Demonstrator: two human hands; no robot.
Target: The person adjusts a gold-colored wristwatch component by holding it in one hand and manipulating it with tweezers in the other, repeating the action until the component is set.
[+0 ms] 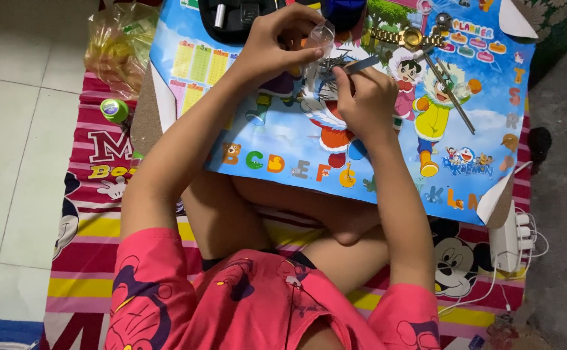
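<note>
A small green-capped pot (114, 109) is seen on the striped mat (95, 194), just off the left edge of a colourful cartoon board (387, 162) resting across crossed legs. Near the board's top edge, a small clear plastic bag (319, 40) is pinched in the closed fingers of the left hand (272, 40). Beside it, a thin metal tool (354, 65) is gripped by the curled right hand (364, 97). A gold watch band (403, 37) lies by the top right corner.

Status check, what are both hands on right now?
Left hand pinching small clear plastic bag. Right hand gripping metal tool at bag. Nothing blocking them.
</note>
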